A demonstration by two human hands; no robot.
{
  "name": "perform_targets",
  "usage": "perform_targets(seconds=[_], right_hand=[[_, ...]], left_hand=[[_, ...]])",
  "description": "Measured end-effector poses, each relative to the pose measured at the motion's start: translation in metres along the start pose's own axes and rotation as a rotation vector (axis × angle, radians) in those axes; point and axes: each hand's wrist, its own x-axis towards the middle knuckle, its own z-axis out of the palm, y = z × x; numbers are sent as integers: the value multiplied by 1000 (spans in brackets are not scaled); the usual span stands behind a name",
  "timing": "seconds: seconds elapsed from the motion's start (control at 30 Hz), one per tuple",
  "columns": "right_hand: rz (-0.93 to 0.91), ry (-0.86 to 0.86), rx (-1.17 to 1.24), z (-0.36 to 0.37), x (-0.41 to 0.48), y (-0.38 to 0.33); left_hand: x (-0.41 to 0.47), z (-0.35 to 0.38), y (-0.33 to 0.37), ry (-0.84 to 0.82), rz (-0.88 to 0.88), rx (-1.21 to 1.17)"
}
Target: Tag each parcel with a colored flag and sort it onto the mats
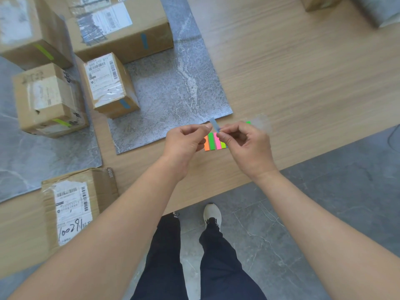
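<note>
- The right hand (246,146) pinches the lower end of a blue flag (213,124) between thumb and forefinger, holding it up above the table's (303,72) near edge.
- The left hand (186,139) has its fingers curled, with its fingertips right at the flag's left edge. Whether it grips the flag or only touches it cannot be told.
- Just below the two hands is the flag pad (213,142), showing orange, green, pink and yellow-green strips. The hands cover part of it, so whether it lies on the table or is held is unclear.
- On the middle mat (173,83) stand a large parcel (121,24) and a small parcel (108,83), each with a blue flag on its near side.
- On the left mat (21,148) stand two more boxes, the far box (28,31) and the near box (47,98), each bearing a green flag.
- An unflagged parcel (75,202) sits on the bare wood near the table's front edge, just beside the left mat's near corner.
- At the far right corner are another box (318,2) and a further mat (378,9), both cut off by the frame.
</note>
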Motion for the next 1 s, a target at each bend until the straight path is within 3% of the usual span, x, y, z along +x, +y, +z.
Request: perform_targets(seconds=[0.4, 0.77, 1.0], right_hand=[[-123, -178, -23, 23, -26, -41], [98, -338, 93, 98, -79, -81], [176, -287, 133, 153, -134, -107]], left_hand=[[-45, -42, 2, 72, 154, 53], [-107, -154, -24, 255, 296, 80], [-144, -229, -48, 275, 351, 87]])
